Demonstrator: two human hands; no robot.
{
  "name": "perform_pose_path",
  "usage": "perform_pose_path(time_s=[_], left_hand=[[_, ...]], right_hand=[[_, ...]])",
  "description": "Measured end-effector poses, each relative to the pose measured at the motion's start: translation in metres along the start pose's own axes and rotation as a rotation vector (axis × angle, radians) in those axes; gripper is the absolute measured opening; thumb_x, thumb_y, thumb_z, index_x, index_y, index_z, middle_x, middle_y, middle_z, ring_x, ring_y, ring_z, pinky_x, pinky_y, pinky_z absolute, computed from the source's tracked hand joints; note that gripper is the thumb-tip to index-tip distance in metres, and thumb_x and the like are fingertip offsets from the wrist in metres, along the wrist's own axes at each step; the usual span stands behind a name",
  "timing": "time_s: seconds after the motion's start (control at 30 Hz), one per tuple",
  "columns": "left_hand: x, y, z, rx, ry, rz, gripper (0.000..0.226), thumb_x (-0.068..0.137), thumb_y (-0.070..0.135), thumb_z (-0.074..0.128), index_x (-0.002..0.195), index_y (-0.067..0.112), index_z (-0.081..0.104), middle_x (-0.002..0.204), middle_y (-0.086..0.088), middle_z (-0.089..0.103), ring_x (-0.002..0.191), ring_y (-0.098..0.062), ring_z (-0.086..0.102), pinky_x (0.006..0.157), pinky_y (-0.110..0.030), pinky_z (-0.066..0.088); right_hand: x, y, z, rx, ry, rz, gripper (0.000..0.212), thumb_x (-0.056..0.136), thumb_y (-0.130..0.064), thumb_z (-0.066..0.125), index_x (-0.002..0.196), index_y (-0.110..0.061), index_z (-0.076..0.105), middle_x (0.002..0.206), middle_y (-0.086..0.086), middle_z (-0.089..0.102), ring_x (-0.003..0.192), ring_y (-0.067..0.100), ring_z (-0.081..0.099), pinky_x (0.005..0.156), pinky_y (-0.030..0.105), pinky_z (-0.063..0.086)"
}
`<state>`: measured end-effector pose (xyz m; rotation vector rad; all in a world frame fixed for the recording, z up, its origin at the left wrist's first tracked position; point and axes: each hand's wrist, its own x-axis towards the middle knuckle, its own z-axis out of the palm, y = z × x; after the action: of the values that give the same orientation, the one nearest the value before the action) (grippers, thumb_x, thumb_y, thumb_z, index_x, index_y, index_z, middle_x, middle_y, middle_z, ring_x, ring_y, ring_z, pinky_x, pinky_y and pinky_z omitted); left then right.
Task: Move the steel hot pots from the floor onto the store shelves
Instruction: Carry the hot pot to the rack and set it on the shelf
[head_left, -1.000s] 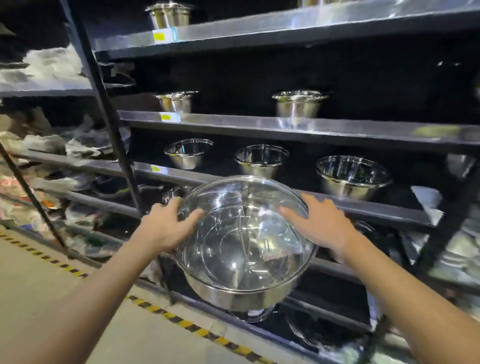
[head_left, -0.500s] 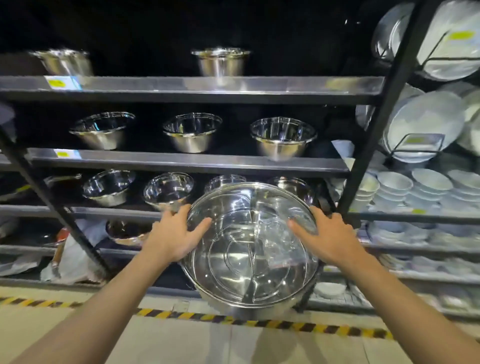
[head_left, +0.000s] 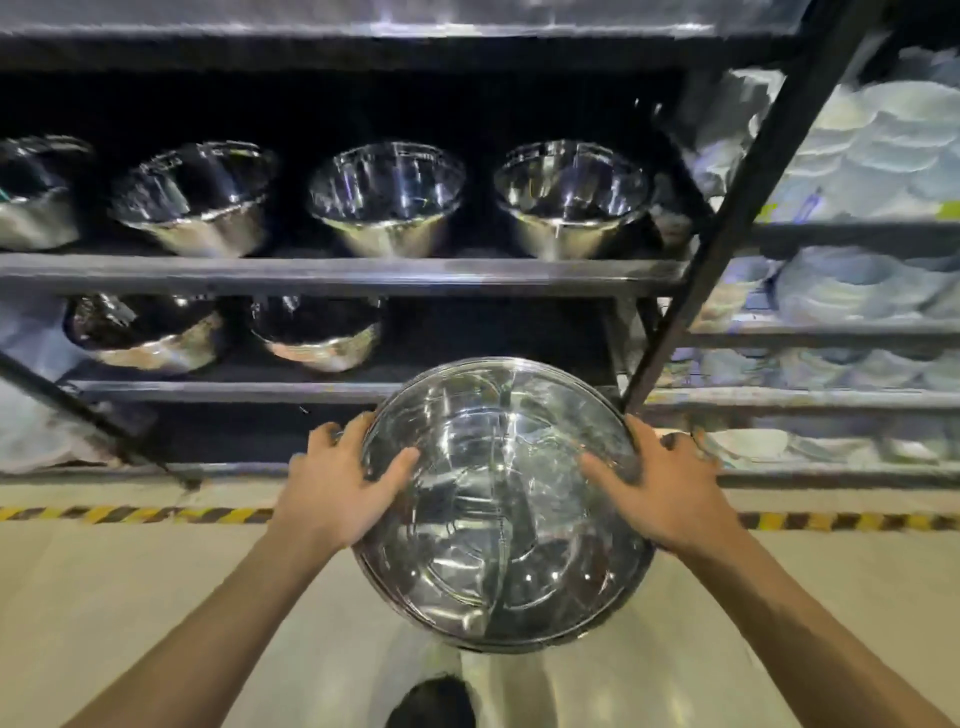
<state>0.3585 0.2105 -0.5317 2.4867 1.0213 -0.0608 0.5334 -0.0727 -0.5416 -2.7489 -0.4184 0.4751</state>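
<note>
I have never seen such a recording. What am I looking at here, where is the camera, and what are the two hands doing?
The camera sits on a person's head and looks forward and down, so you see their own arms. There is no machine. The left hand and the right hand hold a big steel pot by its rim, one at each side, above the floor. Ahead stands a dark shelf with steel bowls in rows. To the right are white dishes, blurred. A striped tape line marks the floor.

hot pot: shiny silver | floor tape: yellow-black stripes | shelves: grey
</note>
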Motion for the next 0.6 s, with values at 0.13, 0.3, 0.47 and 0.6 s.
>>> perform_pose_path(time_s=[0.13,0.3,0.47,0.6], left_hand=[[0.044,-0.017,0.073,-0.037,0.034,0.010,0.096,0.067,0.095,0.031,0.146,0.041,0.038,0.150,-0.013,0.040,0.134,-0.040,0.043,0.110,-0.052,0.039],[0.104,-0.029,0.135,-0.065,0.155,0.125,0.084,0.068,0.093,0.038,0.138,0.045,0.046,0.137,-0.013,0.053,0.132,-0.038,0.044,0.110,-0.051,0.039],[0.148,-0.043,0.181,-0.074,0.288,0.250,0.093,0.074,0.089,0.039,0.142,0.027,0.051,0.133,-0.017,0.060,0.130,-0.032,0.049,0.106,-0.046,0.043],[0.179,-0.056,0.211,-0.060,0.361,0.313,0.091,0.080,0.082,0.042,0.144,0.018,0.051,0.135,-0.015,0.061,0.133,-0.031,0.044,0.102,-0.043,0.040]], right_hand=[[0.048,0.030,0.067,0.020,0.046,0.006,0.113,0.058,-0.107,0.021,0.154,-0.046,0.021,0.143,0.023,0.042,0.133,0.049,0.039,0.108,0.056,0.036],[0.108,0.056,0.124,0.072,0.196,-0.054,0.114,0.060,-0.104,0.023,0.155,-0.041,0.027,0.137,0.023,0.047,0.130,0.045,0.043,0.105,0.052,0.043],[0.153,0.068,0.165,0.061,0.364,-0.134,0.114,0.063,-0.104,0.022,0.154,-0.037,0.035,0.134,0.025,0.052,0.129,0.043,0.045,0.101,0.052,0.045],[0.182,0.069,0.190,0.058,0.386,-0.180,0.119,0.061,-0.105,0.021,0.156,-0.033,0.031,0.143,0.020,0.050,0.134,0.043,0.040,0.103,0.057,0.043]])
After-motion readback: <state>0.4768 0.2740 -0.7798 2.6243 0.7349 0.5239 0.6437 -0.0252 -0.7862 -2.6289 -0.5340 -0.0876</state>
